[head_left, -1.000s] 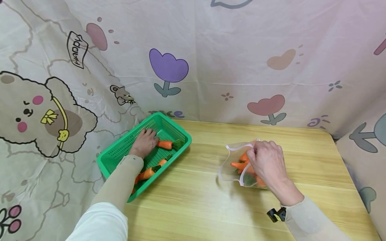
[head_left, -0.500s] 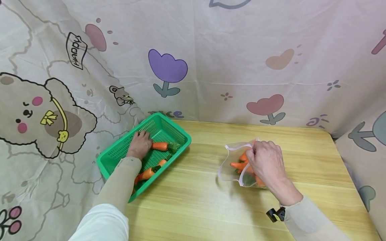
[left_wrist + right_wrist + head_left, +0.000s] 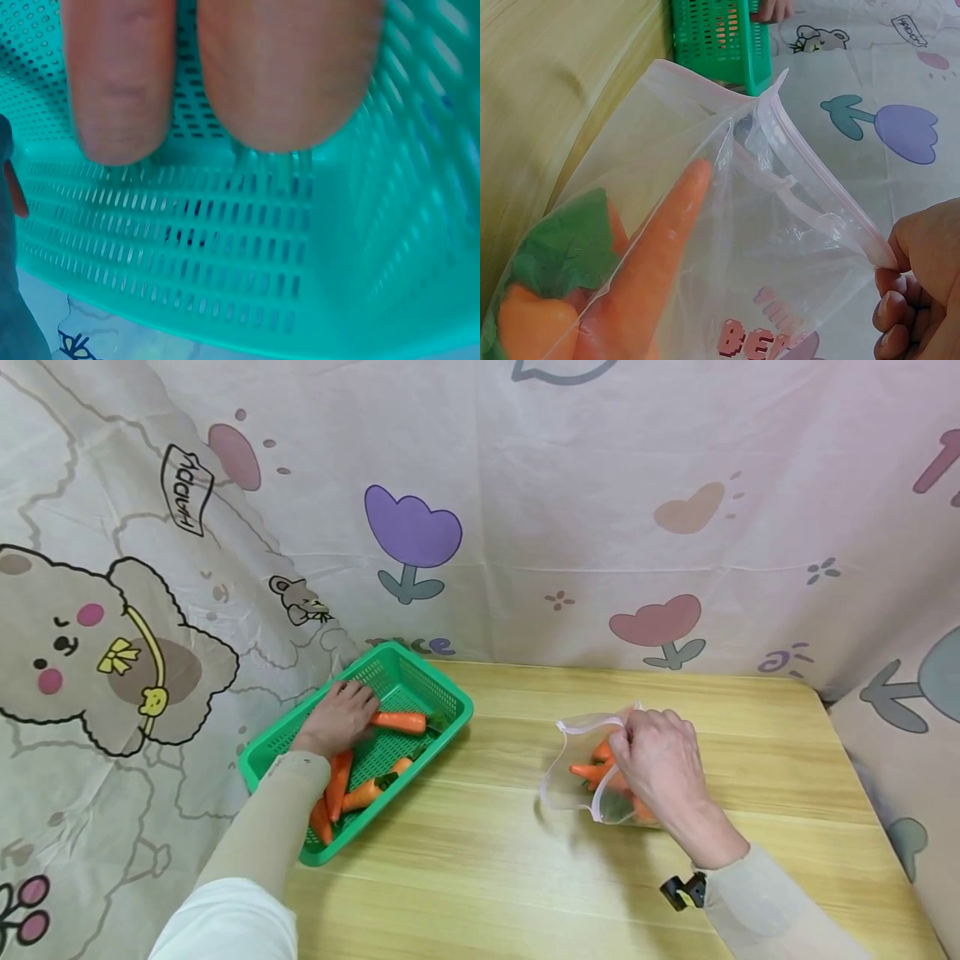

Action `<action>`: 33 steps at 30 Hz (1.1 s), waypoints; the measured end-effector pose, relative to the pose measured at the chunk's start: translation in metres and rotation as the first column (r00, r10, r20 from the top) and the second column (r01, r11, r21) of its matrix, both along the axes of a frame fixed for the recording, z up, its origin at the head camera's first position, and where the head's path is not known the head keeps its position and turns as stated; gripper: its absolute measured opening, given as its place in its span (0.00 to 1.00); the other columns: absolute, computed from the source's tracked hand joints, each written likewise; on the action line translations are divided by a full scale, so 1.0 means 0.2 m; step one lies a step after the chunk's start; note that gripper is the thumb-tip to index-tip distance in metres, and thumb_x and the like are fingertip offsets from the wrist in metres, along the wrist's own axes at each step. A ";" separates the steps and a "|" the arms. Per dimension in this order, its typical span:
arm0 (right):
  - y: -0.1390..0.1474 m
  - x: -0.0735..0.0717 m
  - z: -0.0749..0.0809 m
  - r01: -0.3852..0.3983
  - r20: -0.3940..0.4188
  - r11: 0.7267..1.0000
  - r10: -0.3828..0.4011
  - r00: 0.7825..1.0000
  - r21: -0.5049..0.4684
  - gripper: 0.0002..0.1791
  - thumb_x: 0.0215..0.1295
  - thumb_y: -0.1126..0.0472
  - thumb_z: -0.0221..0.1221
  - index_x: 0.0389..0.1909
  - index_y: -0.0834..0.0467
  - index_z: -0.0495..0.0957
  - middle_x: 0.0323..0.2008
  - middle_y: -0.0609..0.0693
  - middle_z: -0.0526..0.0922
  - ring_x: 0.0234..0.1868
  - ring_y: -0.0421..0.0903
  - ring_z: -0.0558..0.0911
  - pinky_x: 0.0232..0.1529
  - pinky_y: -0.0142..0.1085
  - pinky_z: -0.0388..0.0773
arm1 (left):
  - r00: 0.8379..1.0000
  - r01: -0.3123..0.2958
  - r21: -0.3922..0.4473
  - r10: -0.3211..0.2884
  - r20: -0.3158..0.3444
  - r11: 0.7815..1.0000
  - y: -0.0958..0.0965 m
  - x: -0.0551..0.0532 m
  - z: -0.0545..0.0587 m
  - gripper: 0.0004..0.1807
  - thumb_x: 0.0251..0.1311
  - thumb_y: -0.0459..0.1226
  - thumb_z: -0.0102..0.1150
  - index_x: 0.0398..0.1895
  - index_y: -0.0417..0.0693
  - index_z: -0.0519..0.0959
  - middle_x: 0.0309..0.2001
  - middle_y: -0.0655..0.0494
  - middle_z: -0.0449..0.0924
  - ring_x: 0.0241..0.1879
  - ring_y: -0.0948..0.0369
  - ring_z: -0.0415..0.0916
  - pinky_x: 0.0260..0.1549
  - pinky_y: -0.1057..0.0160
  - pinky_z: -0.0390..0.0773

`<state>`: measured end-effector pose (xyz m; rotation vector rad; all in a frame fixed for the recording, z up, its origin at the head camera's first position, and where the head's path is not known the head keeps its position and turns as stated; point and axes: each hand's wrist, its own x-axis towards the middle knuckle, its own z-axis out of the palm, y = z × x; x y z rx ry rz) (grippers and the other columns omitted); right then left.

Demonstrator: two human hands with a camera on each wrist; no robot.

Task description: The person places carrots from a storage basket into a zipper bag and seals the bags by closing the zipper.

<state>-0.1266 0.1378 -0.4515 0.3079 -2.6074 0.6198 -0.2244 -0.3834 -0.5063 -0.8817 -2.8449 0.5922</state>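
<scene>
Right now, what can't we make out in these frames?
Head: whether the left hand touches the far carrot; its fingers cover the spot.
Head: carrot count in the green basket; left hand and sleeve block part.
Left wrist: basket mesh behind the blurred fingertips.
Right wrist: lower end of the clear zip bag, cut off by the bottom edge.

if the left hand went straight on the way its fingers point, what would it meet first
Probably the green basket's slotted inner wall, ahead of the left hand; depth is hard to judge.
</scene>
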 end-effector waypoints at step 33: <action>0.02 -0.02 0.03 0.003 -0.013 1.000 -0.003 1.000 -0.008 0.15 0.61 0.64 0.55 0.15 0.54 0.69 0.17 0.49 0.73 0.25 0.54 0.72 0.34 0.47 0.68 | 0.979 0.029 0.344 0.042 -0.197 0.938 0.06 0.22 0.30 0.20 0.61 0.44 0.70 0.45 0.39 0.76 0.44 0.42 0.78 0.46 0.41 0.69 0.44 0.44 0.68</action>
